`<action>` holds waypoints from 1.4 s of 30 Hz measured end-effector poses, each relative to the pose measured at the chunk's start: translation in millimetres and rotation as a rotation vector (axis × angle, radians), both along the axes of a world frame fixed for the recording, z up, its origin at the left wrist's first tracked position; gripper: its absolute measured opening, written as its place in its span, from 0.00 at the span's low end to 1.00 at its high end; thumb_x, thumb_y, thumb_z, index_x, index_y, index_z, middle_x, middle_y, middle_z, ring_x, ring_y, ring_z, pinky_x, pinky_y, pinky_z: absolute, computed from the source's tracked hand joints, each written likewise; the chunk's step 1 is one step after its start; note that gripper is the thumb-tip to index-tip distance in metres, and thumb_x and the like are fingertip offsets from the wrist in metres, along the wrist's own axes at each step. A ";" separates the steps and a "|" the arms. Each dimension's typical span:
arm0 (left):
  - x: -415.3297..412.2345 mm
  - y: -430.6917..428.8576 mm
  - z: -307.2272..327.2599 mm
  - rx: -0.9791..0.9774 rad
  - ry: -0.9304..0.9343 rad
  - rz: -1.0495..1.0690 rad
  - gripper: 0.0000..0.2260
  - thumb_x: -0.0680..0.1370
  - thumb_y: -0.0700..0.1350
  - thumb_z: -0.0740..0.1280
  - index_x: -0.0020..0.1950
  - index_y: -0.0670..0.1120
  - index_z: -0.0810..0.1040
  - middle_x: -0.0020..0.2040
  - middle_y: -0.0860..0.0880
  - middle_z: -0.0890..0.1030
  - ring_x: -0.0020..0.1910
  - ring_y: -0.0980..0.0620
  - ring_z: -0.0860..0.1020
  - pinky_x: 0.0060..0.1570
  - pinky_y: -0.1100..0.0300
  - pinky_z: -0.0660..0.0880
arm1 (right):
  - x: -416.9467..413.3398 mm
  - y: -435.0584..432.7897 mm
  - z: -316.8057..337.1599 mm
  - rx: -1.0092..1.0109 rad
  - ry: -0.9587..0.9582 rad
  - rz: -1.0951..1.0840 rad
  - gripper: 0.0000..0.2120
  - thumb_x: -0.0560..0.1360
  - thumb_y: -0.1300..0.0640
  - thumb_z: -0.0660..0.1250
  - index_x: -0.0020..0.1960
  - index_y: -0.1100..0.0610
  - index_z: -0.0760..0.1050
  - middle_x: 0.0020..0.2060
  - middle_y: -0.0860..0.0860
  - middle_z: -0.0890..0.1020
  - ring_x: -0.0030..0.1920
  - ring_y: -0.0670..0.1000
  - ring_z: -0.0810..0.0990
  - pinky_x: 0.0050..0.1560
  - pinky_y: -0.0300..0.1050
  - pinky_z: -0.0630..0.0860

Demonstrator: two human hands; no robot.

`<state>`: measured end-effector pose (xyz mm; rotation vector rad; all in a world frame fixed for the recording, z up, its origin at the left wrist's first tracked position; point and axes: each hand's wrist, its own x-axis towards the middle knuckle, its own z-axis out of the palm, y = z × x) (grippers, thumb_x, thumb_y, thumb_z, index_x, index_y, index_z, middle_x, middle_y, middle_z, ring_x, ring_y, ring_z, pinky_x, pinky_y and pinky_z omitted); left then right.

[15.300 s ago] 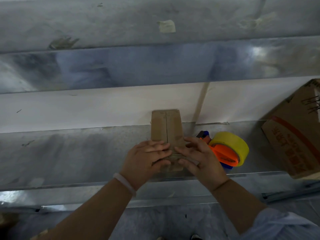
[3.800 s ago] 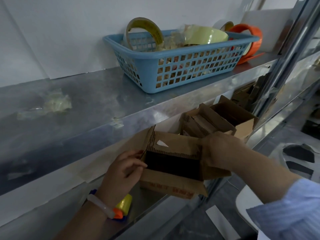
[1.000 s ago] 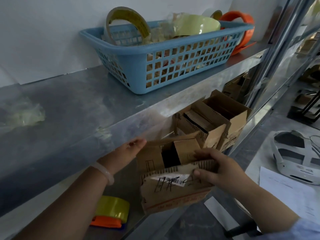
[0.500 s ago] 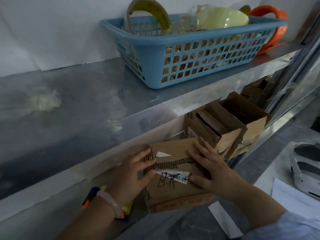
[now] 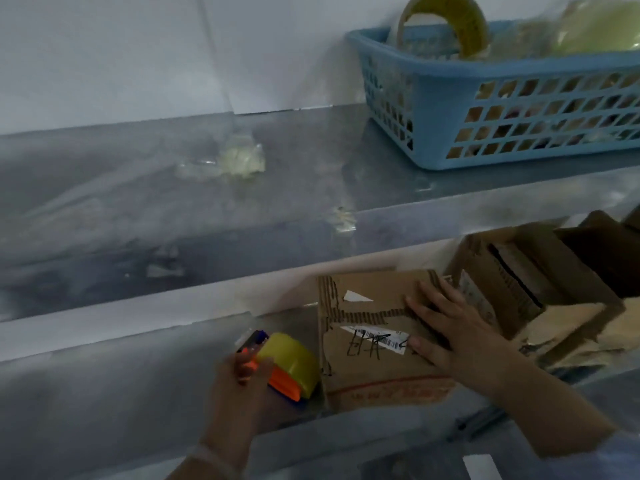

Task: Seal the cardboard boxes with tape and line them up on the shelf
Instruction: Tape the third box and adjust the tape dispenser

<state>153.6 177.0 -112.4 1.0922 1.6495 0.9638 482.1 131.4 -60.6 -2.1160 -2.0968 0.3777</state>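
the right hand (image 5: 450, 327) lies flat and open on top of the cardboard box (image 5: 374, 341), fingers spread across the two closed flaps where their torn edges meet, thumb near a white label with black scribble; it presses rather than grips. the left hand (image 5: 242, 379) is blurred, curled around the near end of the tape dispenser (image 5: 277, 365), fingertips on its orange body beside the yellow roll; it looks closed on it, though the blur hides how firmly. the dispenser sits on the lower metal shelf (image 5: 121, 393) just left of the box, almost touching its side. the box stands on that same shelf near the front edge, flaps down, a red stripe along its lower front face. to its right, close by, are open cardboard boxes (image 5: 526, 289) with flaps raised, one leaning against another. above, on the upper shelf (image 5: 138, 202), a blue basket (image 5: 502, 98) stands at the right with a tape roll (image 5: 450, 19) upright inside it and pale wrapped items beside that. a crumpled wad of clear tape (image 5: 239, 161) lies toward the middle of the upper shelf, well apart from the basket, and a smaller scrap (image 5: 343, 220) clings to the shelf's front edge.
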 end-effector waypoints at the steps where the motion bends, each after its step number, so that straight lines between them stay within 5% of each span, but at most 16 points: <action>1: -0.1 -3.1 -4.5 -0.128 -0.139 0.022 0.18 0.75 0.42 0.70 0.55 0.29 0.73 0.37 0.36 0.73 0.33 0.48 0.70 0.33 0.58 0.65 | -1.7 2.9 -0.2 -0.005 -0.009 0.016 0.43 0.65 0.19 0.36 0.76 0.37 0.49 0.75 0.36 0.37 0.72 0.40 0.27 0.74 0.47 0.41; 4: 14.3 -9.0 -4.1 -0.264 -0.455 0.063 0.14 0.79 0.43 0.66 0.63 0.38 0.73 0.52 0.33 0.78 0.46 0.36 0.79 0.42 0.47 0.77 | -8.2 9.9 2.1 -0.022 -0.031 0.074 0.42 0.66 0.20 0.36 0.76 0.37 0.48 0.75 0.37 0.37 0.72 0.40 0.26 0.73 0.45 0.39; 7: 19.4 -4.5 -6.1 -0.196 -0.383 0.130 0.16 0.78 0.46 0.68 0.65 0.48 0.71 0.61 0.40 0.77 0.58 0.36 0.77 0.55 0.40 0.76 | -20.2 15.8 7.5 -0.033 -0.082 0.139 0.43 0.66 0.21 0.33 0.76 0.38 0.46 0.76 0.38 0.38 0.73 0.41 0.27 0.75 0.47 0.43; 13: -12.8 -16.6 -3.2 -0.109 -0.267 0.134 0.23 0.78 0.47 0.66 0.72 0.47 0.65 0.61 0.41 0.77 0.53 0.40 0.80 0.52 0.41 0.78 | -53.1 26.3 13.7 0.002 -0.191 0.258 0.42 0.68 0.25 0.30 0.77 0.40 0.46 0.76 0.41 0.40 0.75 0.45 0.32 0.74 0.49 0.35; 16: -39.4 -37.8 7.1 0.030 -0.234 0.196 0.18 0.78 0.44 0.66 0.68 0.46 0.70 0.54 0.44 0.81 0.44 0.49 0.82 0.37 0.55 0.80 | -66.1 29.6 10.4 0.003 -0.259 0.286 0.44 0.66 0.25 0.25 0.78 0.42 0.41 0.75 0.42 0.37 0.74 0.46 0.31 0.74 0.53 0.32; 22: -68.4 -70.2 42.5 0.320 -0.240 0.251 0.14 0.77 0.41 0.66 0.62 0.50 0.75 0.48 0.50 0.84 0.43 0.60 0.82 0.35 0.68 0.77 | -68.0 35.0 16.4 0.013 -0.323 0.324 0.45 0.67 0.25 0.28 0.78 0.45 0.44 0.79 0.47 0.44 0.78 0.49 0.41 0.75 0.56 0.39; 24: -70.0 -77.8 55.9 0.367 -0.256 0.242 0.14 0.75 0.44 0.67 0.60 0.53 0.77 0.50 0.53 0.84 0.46 0.62 0.82 0.40 0.69 0.76 | -68.0 31.5 20.9 0.107 -0.307 0.299 0.43 0.69 0.25 0.34 0.78 0.45 0.51 0.78 0.47 0.51 0.78 0.48 0.47 0.76 0.55 0.43; 27: -66.7 -86.3 72.5 0.387 -0.392 0.184 0.21 0.71 0.51 0.67 0.64 0.50 0.76 0.58 0.49 0.82 0.59 0.50 0.79 0.57 0.51 0.74 | -70.4 21.0 24.0 0.250 -0.265 0.278 0.37 0.74 0.29 0.44 0.77 0.46 0.53 0.77 0.47 0.56 0.77 0.49 0.51 0.77 0.52 0.46; 30: -51.5 -93.3 85.0 0.382 -0.592 0.072 0.22 0.74 0.47 0.62 0.67 0.44 0.74 0.62 0.43 0.80 0.62 0.43 0.77 0.60 0.45 0.76 | -78.4 5.5 26.7 0.478 0.119 0.235 0.26 0.77 0.46 0.64 0.73 0.51 0.67 0.71 0.49 0.69 0.72 0.51 0.65 0.73 0.46 0.59; 33: -27.5 -97.1 96.6 0.314 -0.797 -0.065 0.23 0.77 0.50 0.59 0.69 0.41 0.72 0.65 0.40 0.77 0.64 0.41 0.75 0.61 0.46 0.74 | -93.5 -13.4 35.6 0.517 0.627 0.121 0.17 0.79 0.56 0.62 0.64 0.40 0.72 0.60 0.38 0.76 0.62 0.36 0.72 0.63 0.31 0.66; 35: -9.9 -96.5 104.1 0.227 -0.970 -0.128 0.23 0.77 0.52 0.57 0.66 0.41 0.76 0.65 0.39 0.76 0.64 0.41 0.76 0.61 0.46 0.74 | -104.7 -22.1 42.2 0.317 0.929 0.012 0.17 0.81 0.59 0.60 0.62 0.40 0.73 0.57 0.39 0.79 0.57 0.35 0.76 0.58 0.31 0.72; 39: 25.4 -90.3 113.7 0.111 -1.256 -0.241 0.22 0.80 0.51 0.57 0.65 0.38 0.76 0.66 0.36 0.75 0.66 0.39 0.73 0.64 0.42 0.71 | -119.3 -33.5 54.8 -0.309 1.555 -0.024 0.15 0.80 0.53 0.59 0.61 0.52 0.80 0.57 0.55 0.83 0.57 0.54 0.82 0.52 0.49 0.80; 42: 44.6 -84.1 110.2 0.065 -1.235 -0.278 0.23 0.82 0.52 0.53 0.71 0.38 0.69 0.68 0.36 0.72 0.69 0.39 0.70 0.69 0.42 0.66 | -118.5 -37.6 56.7 -0.390 1.951 -0.093 0.20 0.80 0.49 0.55 0.62 0.58 0.79 0.61 0.59 0.80 0.61 0.57 0.79 0.56 0.53 0.80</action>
